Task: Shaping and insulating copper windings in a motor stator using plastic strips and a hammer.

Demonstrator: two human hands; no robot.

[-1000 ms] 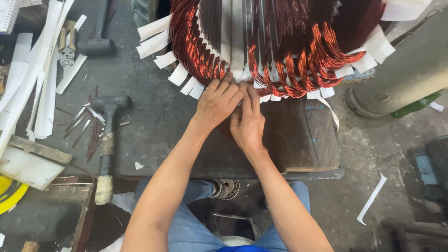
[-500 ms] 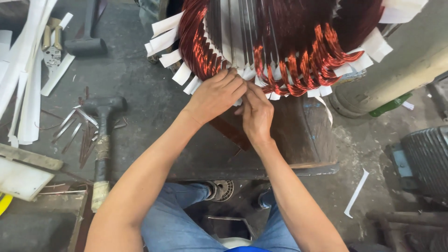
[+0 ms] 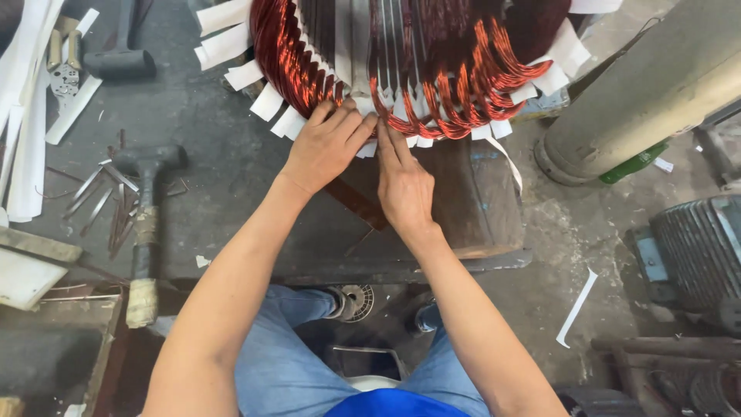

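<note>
A large motor stator [image 3: 401, 54] with shiny copper windings and white paper slot strips fills the top centre, resting on a dark wooden block [image 3: 463, 208]. My left hand [image 3: 324, 147] presses its fingertips against the lower rim of the copper coils, beside a white paper strip [image 3: 268, 100]. My right hand [image 3: 403, 185] lies flat just to its right, fingers stretched up to the same spot on the coils. The fingertips of both hands meet there; whether they pinch a wire or paper is hidden.
A black mallet [image 3: 143, 224] lies on the left of the bench among several thin metal blades [image 3: 100, 197]. A second mallet [image 3: 116, 58] and white paper strips [image 3: 31, 147] sit far left. A grey cylinder [image 3: 648, 85] and ribbed motor housing [image 3: 698, 247] stand right.
Both hands have stayed at the lower rim of the coils, the right hand's fingers stretching out flatter. The view has shifted slightly, bringing the stator lower in the picture.
</note>
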